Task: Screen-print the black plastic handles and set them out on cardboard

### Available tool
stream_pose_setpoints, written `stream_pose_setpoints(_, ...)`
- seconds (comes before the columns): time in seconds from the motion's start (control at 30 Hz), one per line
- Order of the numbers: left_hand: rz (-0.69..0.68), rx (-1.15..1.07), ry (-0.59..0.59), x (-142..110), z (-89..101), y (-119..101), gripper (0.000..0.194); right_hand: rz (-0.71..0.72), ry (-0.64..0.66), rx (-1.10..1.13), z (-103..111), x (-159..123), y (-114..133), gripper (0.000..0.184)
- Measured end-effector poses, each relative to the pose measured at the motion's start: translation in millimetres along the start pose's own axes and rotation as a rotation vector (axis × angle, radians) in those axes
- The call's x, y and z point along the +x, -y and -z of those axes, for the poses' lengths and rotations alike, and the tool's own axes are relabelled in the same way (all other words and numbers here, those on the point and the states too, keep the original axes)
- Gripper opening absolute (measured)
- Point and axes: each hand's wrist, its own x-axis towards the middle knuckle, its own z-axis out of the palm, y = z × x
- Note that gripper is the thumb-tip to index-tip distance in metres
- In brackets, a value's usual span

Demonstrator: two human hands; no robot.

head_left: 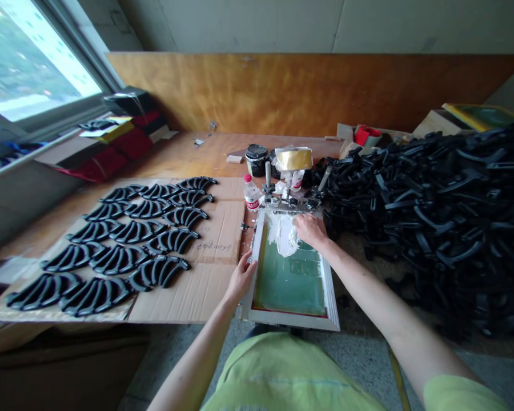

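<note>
A screen printing frame (332, 297) with a green mesh lies in front of me, its far end at a metal hinge clamp (289, 206). Thick white ink (286, 237) is smeared over the far part of the mesh. My right hand (312, 230) is closed at the ink's right edge; whatever its fingers hold is hidden. At the frame's left side, my left hand (241, 275) grips the edge, thumb and forefinger showing. A plastic bottle (251, 194) with a red cap stands just beyond the frame's far left corner.
Black curved plastic parts (111, 254) lie in rows on flattened cardboard (214, 274) at left. A large heap of black parts (428, 205) fills the right. Behind the clamp stands a dark-lidded tub (256, 160). A wooden board (282, 94) runs along the back.
</note>
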Motion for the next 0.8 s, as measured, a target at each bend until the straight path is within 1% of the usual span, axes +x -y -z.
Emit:
stream_pose_setpoints(0.07, 0.012, -0.005, -0.011, -2, -0.9, -2, 0.067, 0.063, 0.009, 0.016, -4, -15, 5, 0.021)
stream_pose_setpoints(0.13, 0.024, -0.013, -0.031, -3, -1.7, -4, 0.067, 0.207, 0.044, 0.052, -3, -34, 10, 0.025)
stream_pose_setpoints(0.23, 0.029, -0.019, -0.057, -5, -2.3, -7, 0.066, 0.461, 0.119, 0.092, 6, -58, 11, 0.028)
stream_pose_setpoints(0.3, 0.026, -0.025, -0.057, -6, -2.7, -8, 0.066, 0.555, 0.162, 0.115, 14, -61, 8, 0.027)
stream_pose_setpoints(0.37, 0.033, -0.038, -0.045, -6, -3.1, -10, 0.067, 0.54, 0.164, 0.145, 19, -55, 5, 0.024)
stream_pose_setpoints(0.47, 0.062, -0.061, -0.027, -8, -3.3, -14, 0.072, 0.424, 0.071, 0.151, 14, -47, 6, 0.023)
stream_pose_setpoints(0.5, 0.068, -0.067, -0.026, -8, -3.2, -16, 0.073, 0.412, 0.043, 0.142, 10, -49, 7, 0.025)
stream_pose_setpoints(0.53, 0.07, -0.071, -0.029, -8, -3.2, -17, 0.074, 0.422, 0.03, 0.136, 5, -53, 7, 0.027)
stream_pose_setpoints(0.6, 0.069, -0.072, -0.036, -9, -3.3, -18, 0.074, 0.476, 0.045, 0.145, 0, -64, 7, 0.031)
stream_pose_setpoints(0.67, 0.065, -0.071, -0.035, -9, -3.4, -19, 0.074, 0.5, 0.08, 0.174, 0, -70, 6, 0.03)
stream_pose_setpoints(0.73, 0.061, -0.086, -0.028, -11, -2.7, -22, 0.074, 0.448, 0.081, 0.201, 7, -61, 7, 0.026)
stream_pose_setpoints(0.77, 0.059, -0.099, -0.02, -13, -1.5, -25, 0.075, 0.402, 0.064, 0.21, 13, -51, 9, 0.026)
stream_pose_setpoints(0.8, 0.059, -0.111, -0.009, -15, 0.5, -30, 0.076, 0.348, 0.041, 0.215, 19, -38, 10, 0.031)
